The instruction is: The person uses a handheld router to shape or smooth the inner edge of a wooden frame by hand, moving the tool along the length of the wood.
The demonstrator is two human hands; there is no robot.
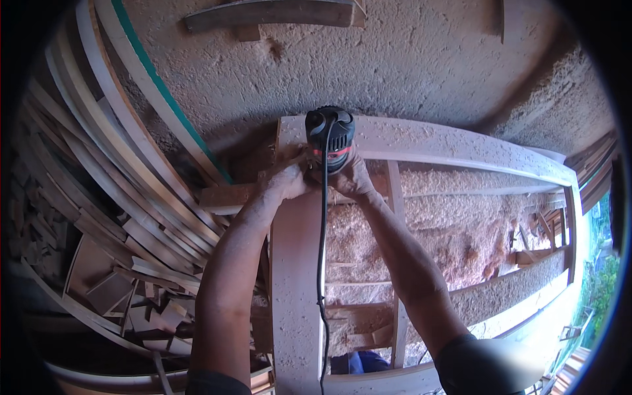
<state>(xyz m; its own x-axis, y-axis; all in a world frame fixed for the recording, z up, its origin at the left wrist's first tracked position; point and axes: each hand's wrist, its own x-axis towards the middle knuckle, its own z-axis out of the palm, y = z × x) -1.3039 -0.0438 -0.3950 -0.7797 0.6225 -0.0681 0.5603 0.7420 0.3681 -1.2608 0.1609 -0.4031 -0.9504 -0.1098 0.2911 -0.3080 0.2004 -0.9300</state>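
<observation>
A black power tool with a red band, apparently a router, stands upright on the corner of a pale wooden frame at upper centre. My left hand grips it low on its left side, fingertips partly hidden. My right hand is closed round the right side, below the red band. The black cord runs from the tool down between my forearms, along the frame's wide upright board. Small chips dot the frame's boards. Inside the frame, wood shavings lie thick around the crosspieces.
Long curved boards and a pile of offcuts crowd the left. A rough wall or floor spans the top, with a loose curved piece. A blue item shows at bottom centre. Daylight and greenery show at far right.
</observation>
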